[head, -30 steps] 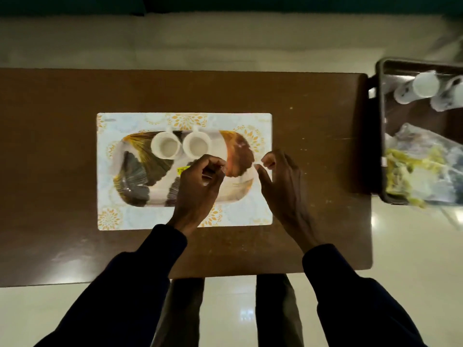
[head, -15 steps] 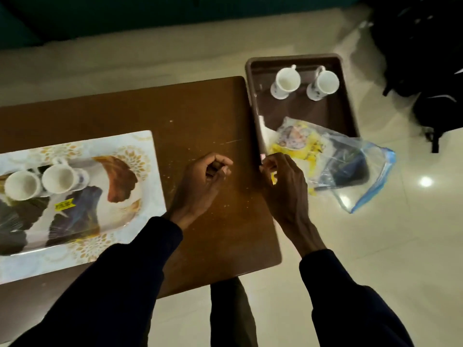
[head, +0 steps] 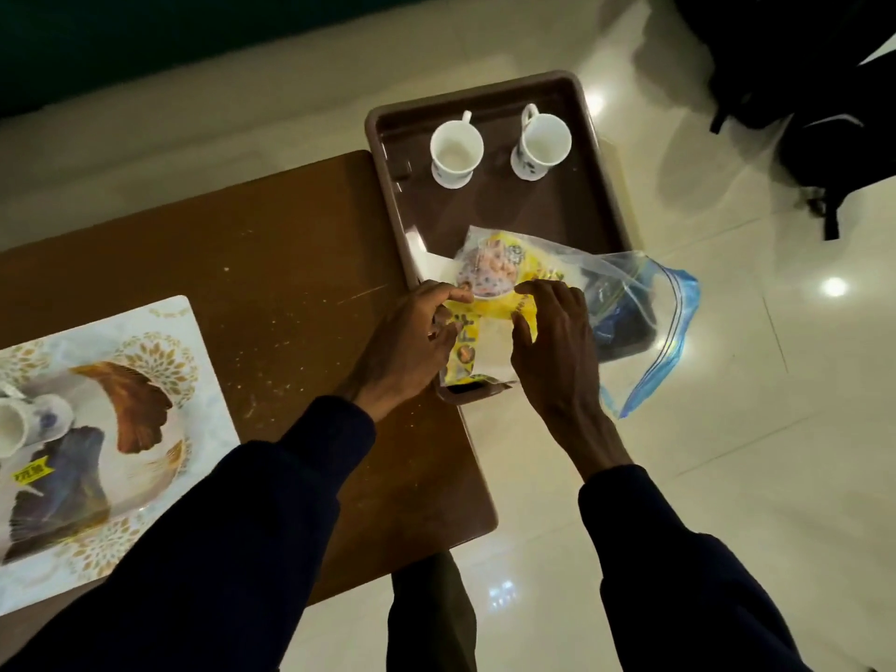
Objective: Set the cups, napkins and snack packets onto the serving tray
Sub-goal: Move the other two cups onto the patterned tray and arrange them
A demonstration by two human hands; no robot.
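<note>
**Snack packets gripped from both sides at brown tray's near end**

Snack packets [head: 489,303], yellow and sealed inside a clear zip bag [head: 630,303], lie across the near end of a brown plastic tray [head: 388,186] beside the wooden table [head: 271,264]. The left hand [head: 407,346] pinches the packets' left edge between thumb and fingers; the right hand [head: 552,332] curls over their right side, thumb underneath. Two white cups [head: 456,150] stand upright at the tray's far end. Well apart at left, the patterned serving tray [head: 121,429] sits on a placemat [head: 208,380], holding another cup [head: 29,419].
</note>
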